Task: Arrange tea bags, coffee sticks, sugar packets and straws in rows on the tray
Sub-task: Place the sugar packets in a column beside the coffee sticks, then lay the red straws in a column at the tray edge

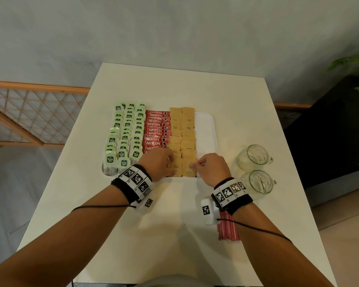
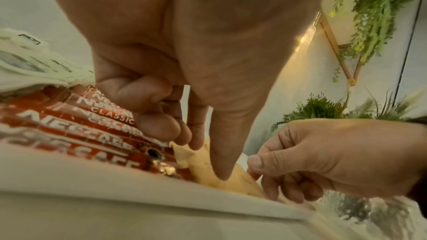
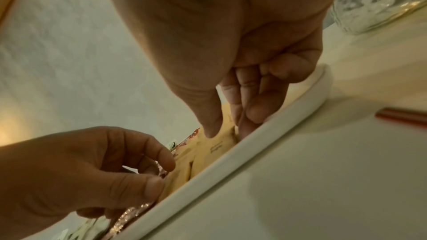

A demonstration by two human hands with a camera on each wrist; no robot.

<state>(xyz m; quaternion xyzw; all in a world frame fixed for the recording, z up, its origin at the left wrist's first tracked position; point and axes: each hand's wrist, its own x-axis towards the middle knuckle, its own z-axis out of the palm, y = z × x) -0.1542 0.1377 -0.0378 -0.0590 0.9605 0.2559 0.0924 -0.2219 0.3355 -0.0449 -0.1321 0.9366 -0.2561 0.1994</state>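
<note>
On the white tray (image 1: 205, 129) lie rows of green tea bags (image 1: 124, 137), red coffee sticks (image 1: 155, 129) and two columns of brown sugar packets (image 1: 182, 129). My left hand (image 1: 170, 162) pinches the left edge of the nearest left sugar packet (image 1: 177, 168), thumb on top (image 2: 221, 174). My right hand (image 1: 196, 163) pinches the right edge of the nearest right sugar packet (image 1: 189, 169), its fingertips (image 3: 245, 128) inside the tray's front rim (image 3: 231, 158). A bundle of red striped straws (image 1: 228, 230) lies on the table, partly under my right wrist.
Two glass mugs (image 1: 252, 157) (image 1: 257, 181) stand on the white table right of the tray. A bare strip of tray runs along its right side. A dark cabinet and a plant are at the far right, a wooden lattice at the left.
</note>
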